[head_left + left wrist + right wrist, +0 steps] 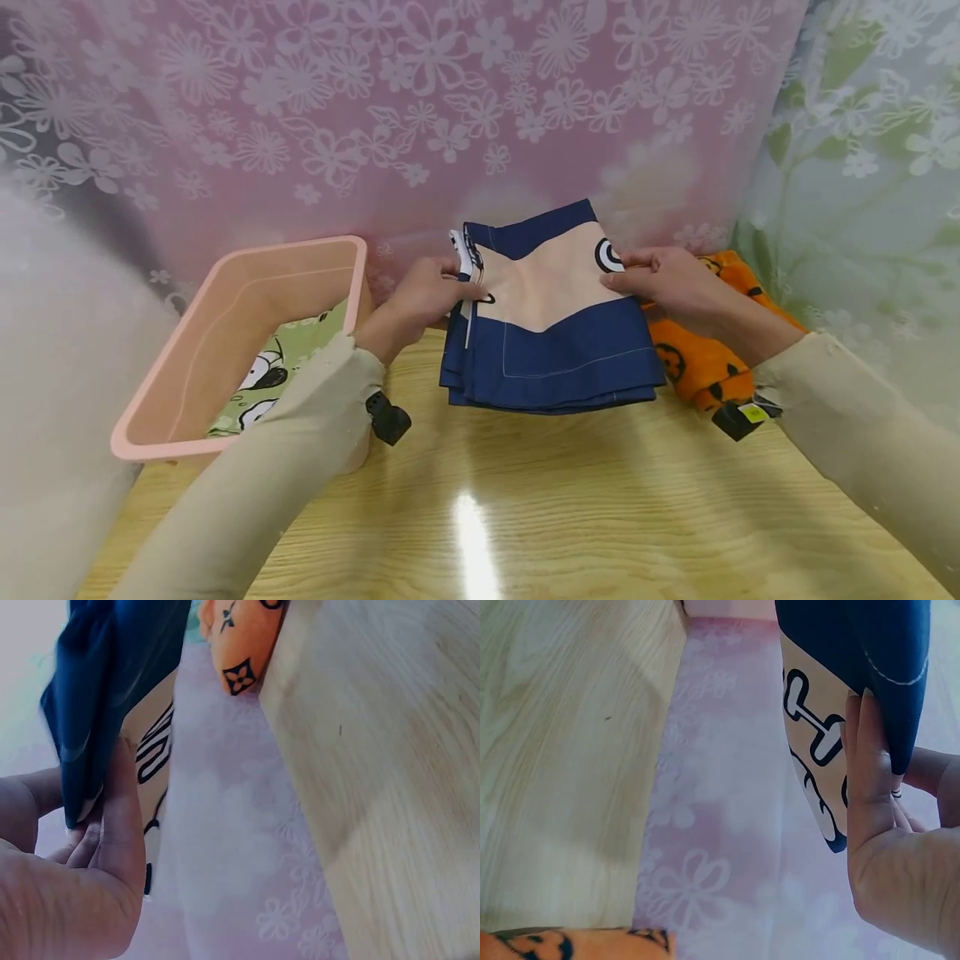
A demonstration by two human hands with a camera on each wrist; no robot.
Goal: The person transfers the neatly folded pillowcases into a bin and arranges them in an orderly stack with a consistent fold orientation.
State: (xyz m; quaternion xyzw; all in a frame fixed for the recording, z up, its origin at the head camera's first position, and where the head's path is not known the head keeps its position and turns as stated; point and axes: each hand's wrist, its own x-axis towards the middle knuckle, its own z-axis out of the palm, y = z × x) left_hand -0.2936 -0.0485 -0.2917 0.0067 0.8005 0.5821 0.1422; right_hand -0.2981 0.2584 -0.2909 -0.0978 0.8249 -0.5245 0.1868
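Note:
Both hands hold up a folded navy and peach cloth (555,275) with black-and-white print, in the middle of the head view. My left hand (425,298) pinches its left edge, thumb on the front face and fingers behind. On the opposite edge, my right hand (667,279) pinches the cloth beside a round black-and-white print. The left wrist view shows the fingers (124,825) curled behind the navy layers. In the right wrist view the fingers (870,765) lie along the peach back, where white lettering shows. The lower folds hang in loose layers over the table.
A pink plastic bin (168,450) stands at the left with a green cartoon-print cloth (273,367) inside. Behind the right hand lies an orange cloth (720,383) with black patterns. The wooden table (570,508) meets a flowered pink curtain (420,108) at the back.

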